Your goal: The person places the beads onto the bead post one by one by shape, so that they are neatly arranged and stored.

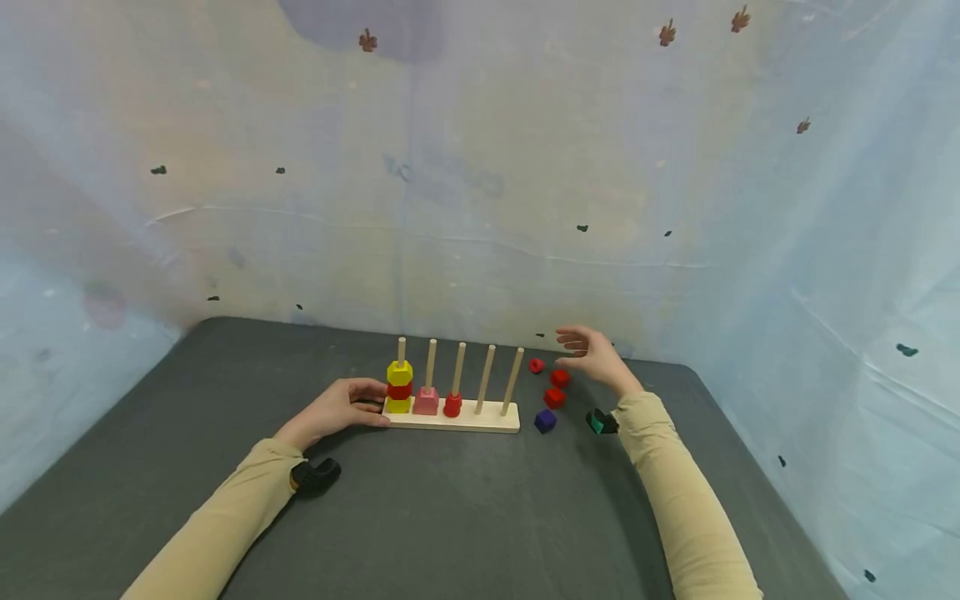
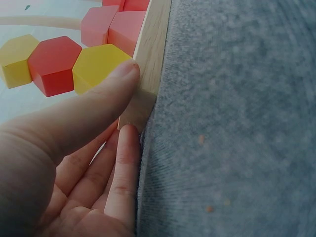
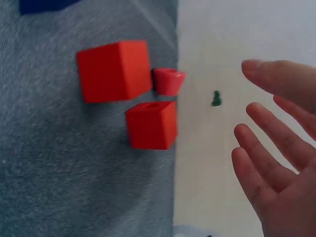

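My left hand (image 1: 343,410) holds the left end of a wooden peg stacker (image 1: 472,421), thumb along its front edge and fingers at its end. In the left wrist view, the thumb lies by the lowest yellow bead (image 2: 98,64) on the first peg. A red bead (image 2: 55,64) and another yellow bead (image 2: 19,59) sit above it. A pink piece (image 1: 426,402) is on the second peg and red pieces (image 1: 452,406) on the third. My right hand (image 1: 596,357) hovers with spread fingers, holding nothing, near two red blocks (image 1: 554,398) and a small round red piece (image 1: 536,366).
A dark blue-purple block (image 1: 545,421) lies right of the stacker, nearer to me than the red blocks. The fourth and fifth pegs are bare. A dark grey table (image 1: 450,517) carries everything, and a pale patterned sheet (image 1: 480,167) hangs behind it.
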The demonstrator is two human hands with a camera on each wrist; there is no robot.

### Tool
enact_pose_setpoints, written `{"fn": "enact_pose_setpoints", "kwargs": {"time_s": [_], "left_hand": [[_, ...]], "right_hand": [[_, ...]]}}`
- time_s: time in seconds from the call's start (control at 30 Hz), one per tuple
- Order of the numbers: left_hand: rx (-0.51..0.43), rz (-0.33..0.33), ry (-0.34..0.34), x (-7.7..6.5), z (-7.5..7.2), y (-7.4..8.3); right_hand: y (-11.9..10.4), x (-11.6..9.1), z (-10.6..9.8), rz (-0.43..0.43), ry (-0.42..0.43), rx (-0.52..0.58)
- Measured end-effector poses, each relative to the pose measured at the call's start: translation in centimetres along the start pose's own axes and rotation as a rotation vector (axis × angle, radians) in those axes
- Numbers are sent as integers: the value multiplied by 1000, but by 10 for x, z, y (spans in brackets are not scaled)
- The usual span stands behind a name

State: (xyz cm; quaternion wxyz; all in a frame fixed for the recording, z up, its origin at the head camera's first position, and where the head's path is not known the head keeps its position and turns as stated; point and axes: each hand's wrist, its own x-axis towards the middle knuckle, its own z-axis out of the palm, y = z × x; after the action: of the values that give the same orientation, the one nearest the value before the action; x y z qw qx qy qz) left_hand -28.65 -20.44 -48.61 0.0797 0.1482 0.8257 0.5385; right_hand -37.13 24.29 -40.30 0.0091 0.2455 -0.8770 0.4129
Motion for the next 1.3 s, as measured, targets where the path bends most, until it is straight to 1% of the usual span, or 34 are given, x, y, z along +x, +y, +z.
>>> {"fn": "enact_pose_setpoints", "kwargs": {"time_s": [0.1, 0.2, 0.33, 0.43, 0.67, 0.83, 1.0, 1.07, 1.13, 1.23, 1.3], "left_hand": [[-2, -2, 2, 0, 0, 2], [1, -8, 7, 1, 0, 4], [3, -15, 12, 1, 1, 5], [0, -10, 8, 1, 2, 3], [26, -16, 12, 0, 4, 4], [22, -35, 21, 1, 5, 4], [12, -46, 23, 2, 3, 3], [11, -42, 19, 2, 2, 2], [10, -38, 19, 1, 2, 3], [5, -34, 21, 0, 2, 4], [-1, -31, 23, -3, 2, 9]], "right_hand": [[9, 4, 3, 4, -29, -4], [15, 7, 9, -8, -81, -17], [17, 9, 17, 17, -145, -63], [17, 10, 23, 42, -170, -109], [21, 14, 31, 57, -207, -185], [21, 14, 36, 83, -206, -225], [19, 14, 39, 58, -174, -257], [20, 15, 40, 69, -170, -265], [21, 17, 41, 109, -169, -264], [21, 18, 42, 144, -167, -279], [22, 19, 42, 142, -164, -288]]}}
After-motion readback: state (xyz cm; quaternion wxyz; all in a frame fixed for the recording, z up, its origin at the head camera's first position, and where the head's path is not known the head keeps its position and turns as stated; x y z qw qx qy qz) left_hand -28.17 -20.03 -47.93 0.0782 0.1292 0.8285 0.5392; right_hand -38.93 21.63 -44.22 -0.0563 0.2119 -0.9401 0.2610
